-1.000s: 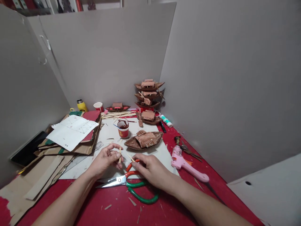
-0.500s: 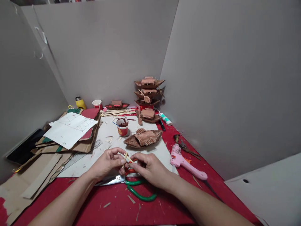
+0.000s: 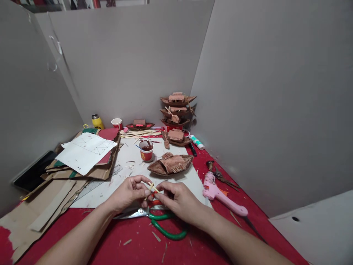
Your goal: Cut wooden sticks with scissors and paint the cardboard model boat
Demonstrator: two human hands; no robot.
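Observation:
Two short pale wooden sticks cross between my fingertips, above the table's front part. My left hand pinches one between thumb and fingers. Opposite it, my right hand is closed on the other. Whether the sticks are joined where they cross, I cannot tell. Beneath both hands lie scissors with green handles, their blades pointing left and partly covered. An orange-red handle shows between the hands. Just beyond them sits a brown model boat with a slatted roof.
A paper cup of brown paint stands behind the hands. Stacked model boats rise at the back. To the right lie a pink glue gun and pliers; cardboard and paper cover the left.
The whole view has shifted slightly, so everything appears a little further right and lower. Both hands keep their hold on the crossed sticks, which have barely turned.

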